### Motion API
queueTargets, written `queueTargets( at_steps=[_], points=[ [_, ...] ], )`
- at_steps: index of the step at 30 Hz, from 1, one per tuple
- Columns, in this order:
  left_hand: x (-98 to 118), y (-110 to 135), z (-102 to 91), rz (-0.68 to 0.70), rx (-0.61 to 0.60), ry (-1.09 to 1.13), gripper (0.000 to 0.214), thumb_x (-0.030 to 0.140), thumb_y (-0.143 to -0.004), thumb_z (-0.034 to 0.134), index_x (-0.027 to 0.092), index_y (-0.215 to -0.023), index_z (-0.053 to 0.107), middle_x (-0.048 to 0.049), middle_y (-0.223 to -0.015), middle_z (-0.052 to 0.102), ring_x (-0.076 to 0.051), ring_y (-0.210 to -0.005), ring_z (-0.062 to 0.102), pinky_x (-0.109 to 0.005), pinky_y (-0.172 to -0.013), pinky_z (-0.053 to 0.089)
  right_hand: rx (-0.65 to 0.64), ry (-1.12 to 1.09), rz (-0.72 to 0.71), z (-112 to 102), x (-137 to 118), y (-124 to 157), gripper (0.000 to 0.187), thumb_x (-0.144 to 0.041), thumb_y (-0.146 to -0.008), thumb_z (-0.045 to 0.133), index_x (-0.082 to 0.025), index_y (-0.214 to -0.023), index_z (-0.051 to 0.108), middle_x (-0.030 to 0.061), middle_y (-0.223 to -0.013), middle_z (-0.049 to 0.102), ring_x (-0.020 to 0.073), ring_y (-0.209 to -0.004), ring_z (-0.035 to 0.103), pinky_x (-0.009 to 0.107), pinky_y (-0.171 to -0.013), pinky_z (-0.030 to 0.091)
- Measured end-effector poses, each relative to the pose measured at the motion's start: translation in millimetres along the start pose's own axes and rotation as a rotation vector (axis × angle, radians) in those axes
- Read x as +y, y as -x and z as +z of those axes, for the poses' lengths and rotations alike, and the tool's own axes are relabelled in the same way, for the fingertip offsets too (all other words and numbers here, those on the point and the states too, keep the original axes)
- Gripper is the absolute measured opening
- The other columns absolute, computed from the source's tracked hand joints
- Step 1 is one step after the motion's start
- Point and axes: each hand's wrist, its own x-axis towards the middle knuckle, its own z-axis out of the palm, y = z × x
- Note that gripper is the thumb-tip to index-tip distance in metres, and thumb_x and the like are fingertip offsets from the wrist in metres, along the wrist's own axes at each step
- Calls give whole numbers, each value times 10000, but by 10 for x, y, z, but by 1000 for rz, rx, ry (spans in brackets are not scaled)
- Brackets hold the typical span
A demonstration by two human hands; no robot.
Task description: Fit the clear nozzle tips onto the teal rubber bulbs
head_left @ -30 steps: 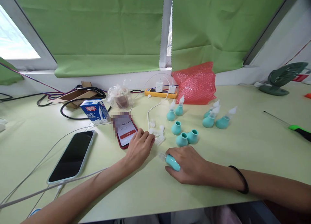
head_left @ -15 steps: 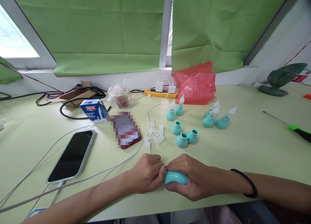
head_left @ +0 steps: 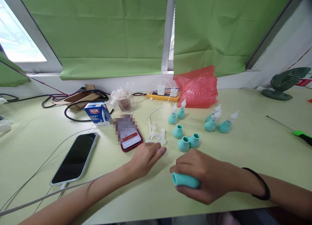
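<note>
My right hand (head_left: 203,176) is wrapped round a teal rubber bulb (head_left: 185,180), squeezing it flat; its open neck faces left. My left hand (head_left: 146,158) reaches over the near edge of a group of small clear plastic parts (head_left: 159,137). Its thumb points away to the right, and its fingertips are partly hidden, so whether it holds a part cannot be seen. Beyond the right hand stand three open teal bulbs, one of them a bulb (head_left: 183,144) at the front. Farther back are several nasal aspirators (head_left: 224,125), teal bulbs fitted with clear nozzles.
Left of my hands lie a red-cased phone (head_left: 131,140) and a phone on a charging cable (head_left: 75,158). Behind are a milk drink carton (head_left: 98,113), a power strip (head_left: 156,96) and a red bubble-wrap bag (head_left: 196,88). A screwdriver (head_left: 302,135) and a fan (head_left: 280,85) are at right.
My left hand has moved away from the bulb, forward to the clear parts. My right hand has shifted slightly right with the bulb, whose open neck now shows.
</note>
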Motion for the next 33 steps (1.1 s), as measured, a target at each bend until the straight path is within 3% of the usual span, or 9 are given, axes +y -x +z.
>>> queueTargets(
  at_steps=[2,5,8,13,15,18,23,29,33],
  points=[
    [-53,-116,-45,-34,76,-279,369,444,-820,316,141,-709,495,-19,-583,489,-136,-544,457,-226,-465,296,83,-33,70,-112,52,-15,172,-241,-743,488,-145,-872,548,53,-700,568,141,-648,527,243,-576,385],
    [-137,-281,-48,-76,136,-478,289,394,-823,358,160,-945,476,-45,-765,550,-172,-665,511,-220,-454,309,206,-64,163,-274,182,-36,149,-246,-748,508,-159,-866,536,46,-772,578,133,-698,532,241,-629,401],
    [-225,-409,24,-22,162,-582,249,304,-851,320,193,-1021,464,-56,-887,530,-194,-788,491,-228,-466,341,350,-58,278,-393,357,-37,135,-260,-728,536,-168,-826,546,32,-776,588,134,-692,534,247,-636,418],
    [-304,-496,125,22,136,-596,303,275,-856,289,184,-1090,458,-89,-905,511,-215,-824,438,-294,-575,419,568,-46,481,-467,776,-20,180,-320,-713,537,-163,-796,571,33,-789,601,153,-704,553,267,-644,457],
    [-302,-481,119,52,157,-575,333,292,-859,270,175,-1115,447,-107,-968,495,-227,-872,418,-342,-657,428,547,-53,572,-448,987,-7,189,-325,-700,538,-164,-787,581,30,-782,606,158,-699,560,271,-635,464],
    [-272,-422,88,109,151,-517,379,333,-860,256,168,-1167,405,-121,-1105,449,-247,-974,385,-403,-770,402,394,-88,671,-371,1288,23,170,-306,-679,537,-162,-754,588,24,-732,611,162,-654,568,262,-571,463],
    [-164,-272,93,168,104,-437,444,371,-856,248,142,-1228,331,-134,-1251,361,-270,-1133,301,-437,-893,325,214,-123,691,-245,1534,69,142,-263,-626,571,-151,-714,572,35,-702,618,170,-649,573,271,-585,462],
    [-107,-187,228,281,13,-488,434,332,-853,273,167,-1255,277,-138,-1346,230,-301,-1228,181,-508,-950,210,287,-168,680,-271,1537,74,206,-326,-632,581,-155,-744,564,41,-727,621,174,-665,581,267,-573,460],
    [-129,-296,300,292,80,-501,379,260,-851,292,165,-1216,319,-140,-1319,277,-297,-1208,223,-503,-942,224,299,-29,794,-253,1588,66,250,-406,-642,569,-158,-615,549,42,-626,601,174,-597,562,278,-536,430]
  ],
)
